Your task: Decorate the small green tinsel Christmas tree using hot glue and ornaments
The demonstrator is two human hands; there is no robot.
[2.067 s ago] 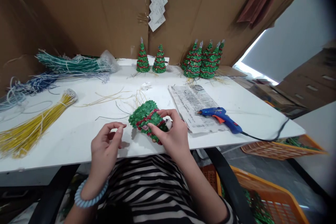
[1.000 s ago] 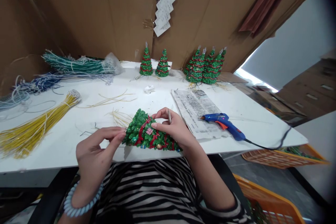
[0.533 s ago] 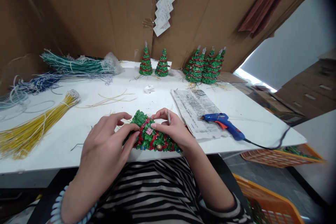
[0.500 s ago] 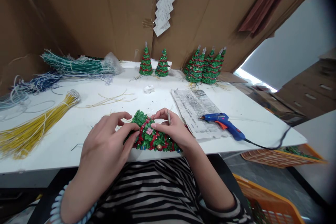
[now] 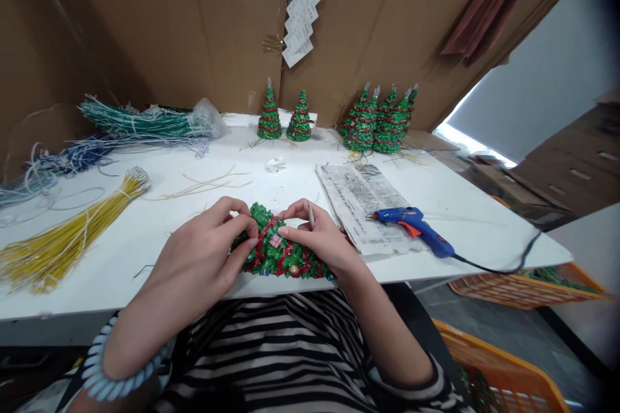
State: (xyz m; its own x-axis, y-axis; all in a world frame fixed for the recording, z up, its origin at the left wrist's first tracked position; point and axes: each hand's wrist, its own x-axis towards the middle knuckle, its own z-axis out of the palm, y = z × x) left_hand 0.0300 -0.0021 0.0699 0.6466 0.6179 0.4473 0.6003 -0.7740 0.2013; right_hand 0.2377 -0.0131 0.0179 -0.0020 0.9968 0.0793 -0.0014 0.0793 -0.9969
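A green decorated tree [image 5: 285,255] with red garland, a pink present and small baubles lies tilted at the table's front edge. My right hand [image 5: 322,239] holds it from the right, thumb on its front, with a thin pointed tool [image 5: 310,214] between the fingers. On the tree's left side, my left hand [image 5: 208,251] has its thumb and fingertips pinched together against the surface; whatever is between them is too small to make out.
A blue glue gun [image 5: 416,227] rests on newspaper [image 5: 361,197] at right, its cord trailing right. Yellow wires [image 5: 82,226] lie left, green wire bundles [image 5: 145,122] behind. Finished-looking trees [image 5: 375,122] stand at the back. Orange baskets [image 5: 523,293] are below right.
My left hand has shifted slightly, its wrist turning lower and leftward, and its fingertips have drawn closer together at the tree. My right hand and the tree have hardly moved.
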